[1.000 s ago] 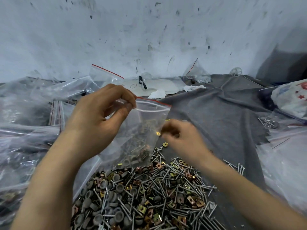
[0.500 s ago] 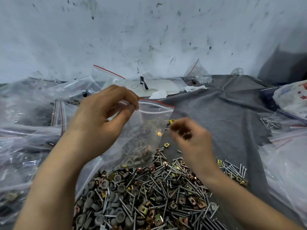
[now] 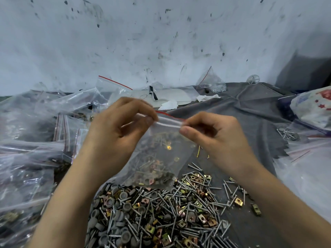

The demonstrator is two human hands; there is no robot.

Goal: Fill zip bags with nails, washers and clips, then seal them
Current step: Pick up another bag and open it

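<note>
Half a second earlier the right hand hovered with curled fingers just above the pile; it has since risen to the top edge of the zip bag. Its thumb and forefinger now pinch the right end of the bag's clear closure strip, which runs under a red line. The left hand pinches the left end of the same strip between thumb and curled fingers, as before. Between the hands the strip is stretched level; whether it is pressed fully closed is hard to tell through the blur. The zip bag hangs from both hands mid-scene, its bottom just above the pile, with nails, grey washers and brass-coloured clips settled low inside. Nearest the viewer, the pile of loose nails, washers and clips lies on a grey cloth. To the left, clear filled bags are heaped. At the right edge sits a printed white bag. Far off, a small bag and white paper lie against a stained pale wall
</note>
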